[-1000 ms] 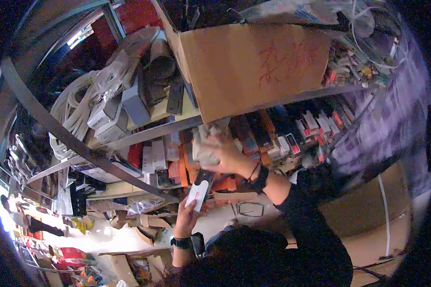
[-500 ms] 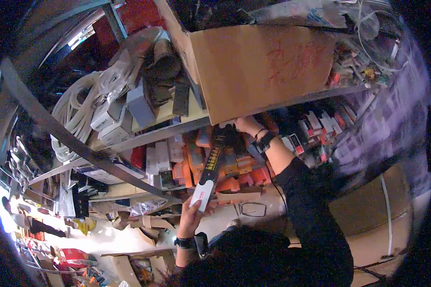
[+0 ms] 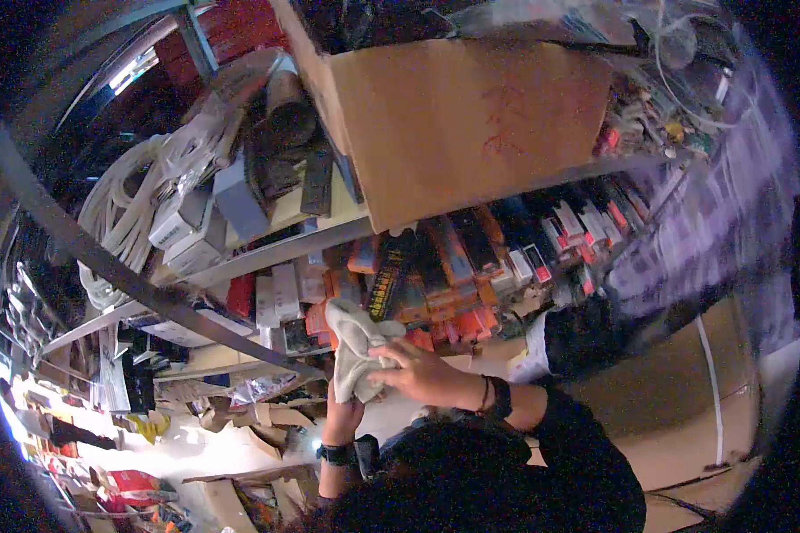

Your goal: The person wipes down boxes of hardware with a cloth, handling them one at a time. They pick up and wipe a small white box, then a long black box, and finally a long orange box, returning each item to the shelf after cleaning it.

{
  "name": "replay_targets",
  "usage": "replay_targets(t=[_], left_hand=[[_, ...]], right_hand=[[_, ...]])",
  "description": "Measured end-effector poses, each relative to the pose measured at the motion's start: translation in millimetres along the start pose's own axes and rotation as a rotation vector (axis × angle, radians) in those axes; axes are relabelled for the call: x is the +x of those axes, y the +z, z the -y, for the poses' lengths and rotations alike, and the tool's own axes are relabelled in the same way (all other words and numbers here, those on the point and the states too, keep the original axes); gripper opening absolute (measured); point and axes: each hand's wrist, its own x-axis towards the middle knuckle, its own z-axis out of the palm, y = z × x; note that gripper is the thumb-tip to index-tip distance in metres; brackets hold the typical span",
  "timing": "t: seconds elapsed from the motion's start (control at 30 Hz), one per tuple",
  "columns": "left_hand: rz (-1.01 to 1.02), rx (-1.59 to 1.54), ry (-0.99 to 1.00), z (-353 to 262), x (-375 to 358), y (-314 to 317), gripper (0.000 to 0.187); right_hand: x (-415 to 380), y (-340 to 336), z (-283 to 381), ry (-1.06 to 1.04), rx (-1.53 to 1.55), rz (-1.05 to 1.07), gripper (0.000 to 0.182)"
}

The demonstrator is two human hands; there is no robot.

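A long narrow box [image 3: 387, 284], black with yellow lettering, slants up from my left hand [image 3: 345, 416] toward the shelf. My left hand is closed at its lower end, the fingers mostly hidden behind a pale cloth [image 3: 354, 342]. My right hand [image 3: 422, 375] grips that crumpled cloth from the right, thumb and fingers bent over its folds. The cloth lies over the lower part of the box and hides its white end. Both wrists wear dark bands.
Orange and white boxes [image 3: 453, 324] fill the shelf behind my hands. A large cardboard carton [image 3: 471, 124] overhangs above, beside coiled white hose [image 3: 107, 204]. A metal shelf bar [image 3: 164, 306] crosses at left. Striped purple cloth [image 3: 711, 240] hangs at right.
My right hand has come down from the shelf under the carton to my left hand, now with a pale cloth in it. The cloth covers the box's white end, which was bare before.
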Motion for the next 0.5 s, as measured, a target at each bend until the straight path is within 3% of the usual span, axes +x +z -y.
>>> replay_targets(t=[0.1,0.17,0.23,0.3,0.33,0.4,0.5], left_hand=[[-0.033,-0.249,-0.173,1,-2,-4,0.036],[-0.012,-0.531,-0.299,0,-1,-7,0.042],[-0.079,-0.478,-0.295,0,-1,-2,0.047],[0.018,-0.590,-0.308,13,-3,-6,0.041],[0.019,-0.587,-0.309,12,-4,-4,0.041],[0.045,-0.703,-0.273,7,-6,2,0.038],[0.098,-0.506,-0.268,-6,-7,6,0.035]], right_hand=[[7,9,-33,0.204,0.035,-0.122,0.032],[17,2,-72,0.188,-0.202,-0.248,0.033],[44,-43,-66,0.464,-0.026,-0.120,0.031],[55,-34,-118,0.635,0.023,-0.127,0.030],[64,-36,-125,0.636,0.024,-0.129,0.030],[74,-37,-134,0.614,0.182,-0.579,0.031],[65,-30,-128,0.461,0.106,-0.491,0.027]])
